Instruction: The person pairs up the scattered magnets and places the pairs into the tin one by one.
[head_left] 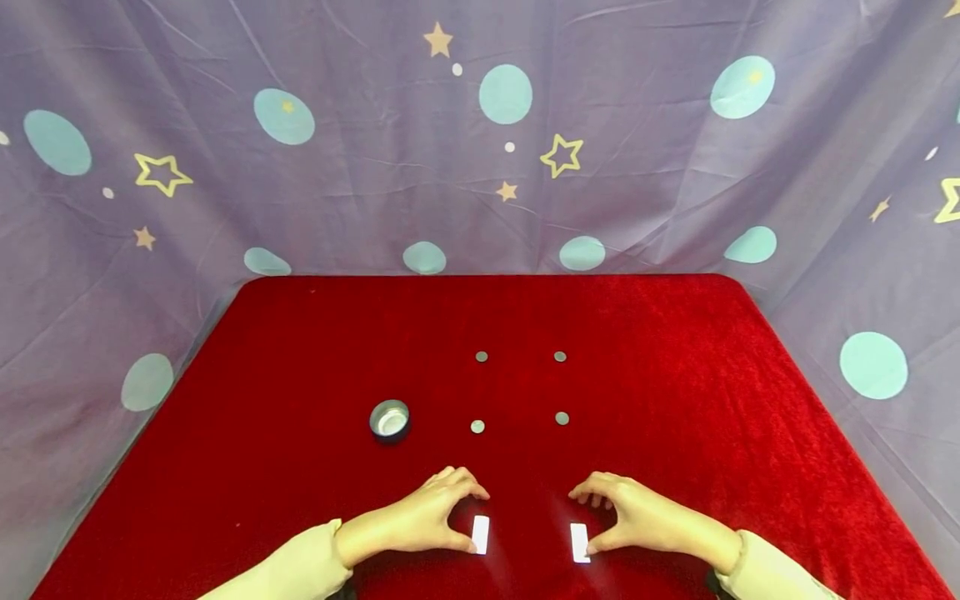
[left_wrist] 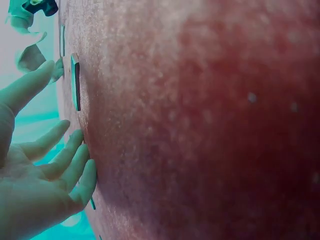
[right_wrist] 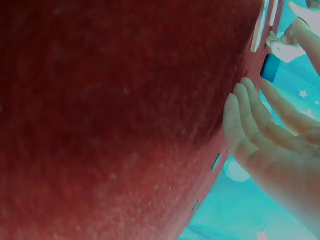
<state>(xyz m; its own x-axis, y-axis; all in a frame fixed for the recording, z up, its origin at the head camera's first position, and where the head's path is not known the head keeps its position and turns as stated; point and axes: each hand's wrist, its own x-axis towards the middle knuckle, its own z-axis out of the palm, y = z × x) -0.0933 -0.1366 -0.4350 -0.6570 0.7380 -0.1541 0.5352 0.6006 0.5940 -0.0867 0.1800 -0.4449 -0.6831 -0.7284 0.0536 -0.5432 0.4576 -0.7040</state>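
Observation:
My left hand [head_left: 427, 517] is low over the red cloth, thumb and fingers spread apart and loosely bent, nothing between them. Its thumb tip is right at the lower end of a small white rectangular piece [head_left: 481, 536]. Facing it, my right hand [head_left: 645, 517] has the same spread shape and holds nothing. Close to the right thumb lies a second white rectangular piece [head_left: 580, 542]. Both pieces lie flat on the cloth in the wrist views, with the left-hand fingers [left_wrist: 75, 165] and right-hand fingers [right_wrist: 250, 110] extended beside them.
Several small grey discs lie beyond the hands: a nearer pair, left disc [head_left: 477, 427] and right disc [head_left: 562, 418], and a farther pair [head_left: 482, 357]. A small round dark-sided tin [head_left: 389, 425] stands to their left. Purple patterned curtain [head_left: 360, 192] surrounds the red-covered table [head_left: 675, 333].

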